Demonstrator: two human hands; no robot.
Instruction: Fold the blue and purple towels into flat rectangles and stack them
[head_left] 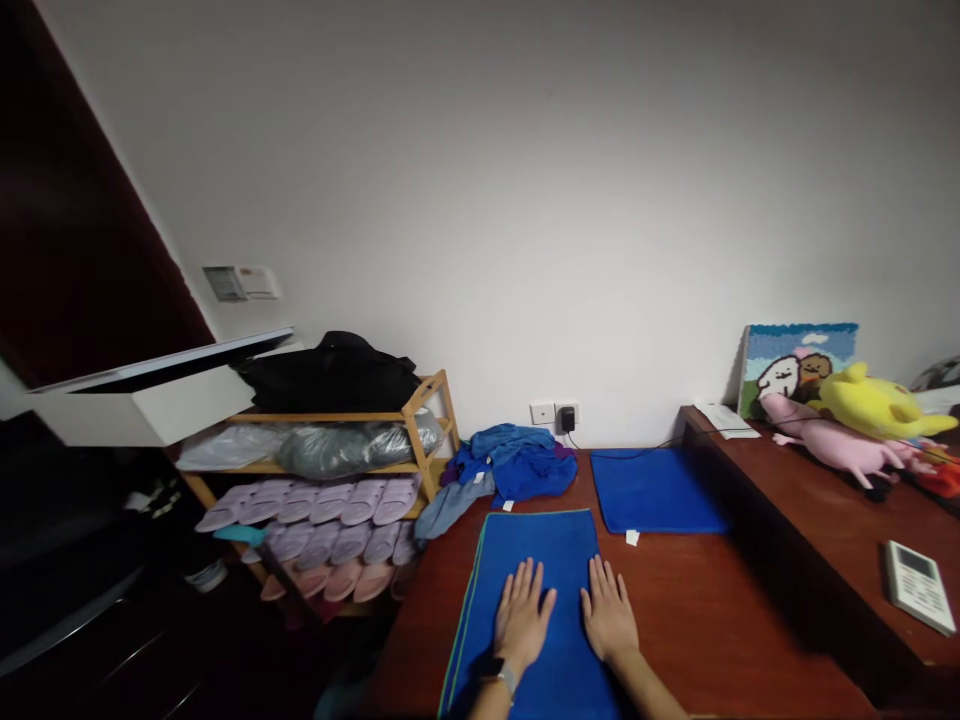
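A blue towel [536, 545] with a green edge lies spread flat on the dark wooden table [697, 610], running away from me. My left hand [523, 615] rests palm down on it, fingers apart, with a watch on the wrist. My right hand [609, 612] lies flat beside it on the same towel, fingers spread. Neither hand holds anything. Behind the towel sits a heap of crumpled blue cloths [514, 465]. A folded blue towel [654, 490] lies flat to the right of the heap.
A wooden rack [420, 420] with several purple and pink slippers stands left of the table, a black bag on top. A raised shelf [840, 510] at right carries plush toys [862, 420], a picture and a white remote [919, 585]. A charger sits in the wall socket [556, 414].
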